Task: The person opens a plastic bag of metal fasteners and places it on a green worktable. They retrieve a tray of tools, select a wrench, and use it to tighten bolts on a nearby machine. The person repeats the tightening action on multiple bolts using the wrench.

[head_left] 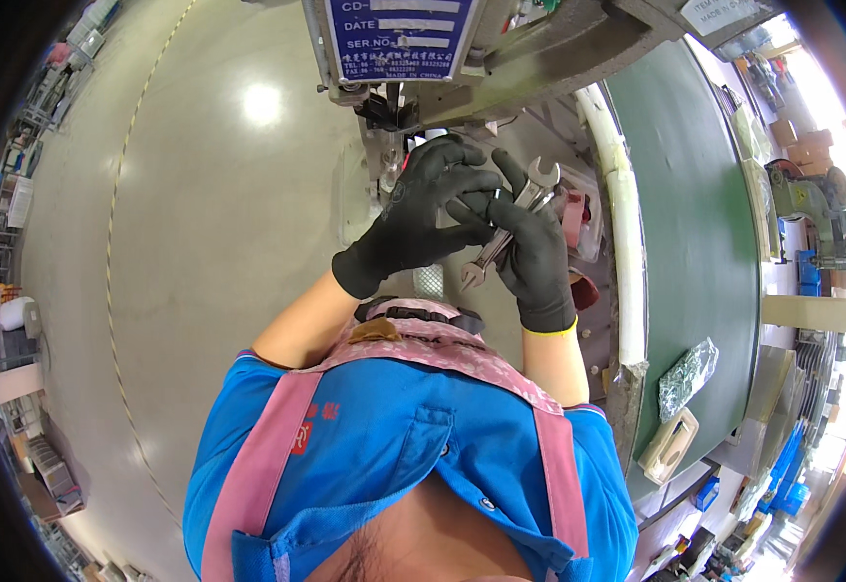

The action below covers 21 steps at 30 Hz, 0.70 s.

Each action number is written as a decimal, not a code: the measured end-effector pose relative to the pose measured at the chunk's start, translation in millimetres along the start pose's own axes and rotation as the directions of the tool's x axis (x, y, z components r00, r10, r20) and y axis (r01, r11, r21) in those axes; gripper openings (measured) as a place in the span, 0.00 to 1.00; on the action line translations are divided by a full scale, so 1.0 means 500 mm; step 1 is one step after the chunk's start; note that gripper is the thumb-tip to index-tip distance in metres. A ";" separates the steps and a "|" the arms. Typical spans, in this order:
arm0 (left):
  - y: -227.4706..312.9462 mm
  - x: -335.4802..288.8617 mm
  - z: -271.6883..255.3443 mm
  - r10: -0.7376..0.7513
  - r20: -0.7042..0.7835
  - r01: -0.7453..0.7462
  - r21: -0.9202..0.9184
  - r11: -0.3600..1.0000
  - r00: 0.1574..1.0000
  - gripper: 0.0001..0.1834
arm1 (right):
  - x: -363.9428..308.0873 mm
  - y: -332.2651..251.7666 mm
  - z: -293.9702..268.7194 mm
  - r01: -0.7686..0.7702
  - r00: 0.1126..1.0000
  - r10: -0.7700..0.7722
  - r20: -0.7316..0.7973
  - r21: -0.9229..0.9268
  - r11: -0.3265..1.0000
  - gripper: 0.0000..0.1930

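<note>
1. See a silver wrench (541, 182) grasped slantwise in the right hand (535, 247), its midsection partly hidden.
2. Find the left hand (423, 209) half-curled beside a small pale piece (497, 194) — cannot tell whether pinching it.
3. See the grey machine (539, 78), just above both hands, cut off by the upper edge.
4. Make out poorly — crumpled, shiny plastic (688, 376) on the green tabletop (685, 242).

One left black-gloved grip (418, 209) and one right black-gloved grip (536, 254) are making two. At least one silver metal open-ended wrench (490, 251) is showing. Two pink fabric apron straps (258, 475), one blue rectangular label plate (394, 44), one green table (685, 223), one crumpled clear plastic bag (688, 376) and one beige oblong piece (668, 446) are appearing.
</note>
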<state>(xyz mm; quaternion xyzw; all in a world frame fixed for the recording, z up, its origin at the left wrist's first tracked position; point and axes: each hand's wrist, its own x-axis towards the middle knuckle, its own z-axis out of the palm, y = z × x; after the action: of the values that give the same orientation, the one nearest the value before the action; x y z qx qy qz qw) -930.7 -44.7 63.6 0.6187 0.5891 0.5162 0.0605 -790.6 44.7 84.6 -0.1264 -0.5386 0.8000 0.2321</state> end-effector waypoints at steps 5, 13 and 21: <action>0.002 0.008 0.001 -0.097 0.049 0.100 -0.061 0.993 0.994 0.28 | 0.011 0.002 -0.016 -0.179 0.980 0.197 0.007 0.456 0.872 0.27; 0.001 0.007 0.010 -0.188 0.037 0.191 -0.101 0.976 0.981 0.25 | 0.013 0.004 -0.015 -0.204 0.977 0.203 0.058 0.503 0.840 0.22; -0.006 -0.005 0.022 -0.344 0.076 0.348 -0.344 0.872 0.936 0.23 | 0.000 0.019 -0.028 -0.200 0.973 0.230 -0.027 0.405 0.892 0.20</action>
<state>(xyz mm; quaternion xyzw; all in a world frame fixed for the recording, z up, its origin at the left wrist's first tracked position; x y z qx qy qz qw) -924.4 -40.2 55.0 0.4857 0.5879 0.5900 0.2652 -786.5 52.7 70.3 -0.1650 -0.3376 0.9085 0.1829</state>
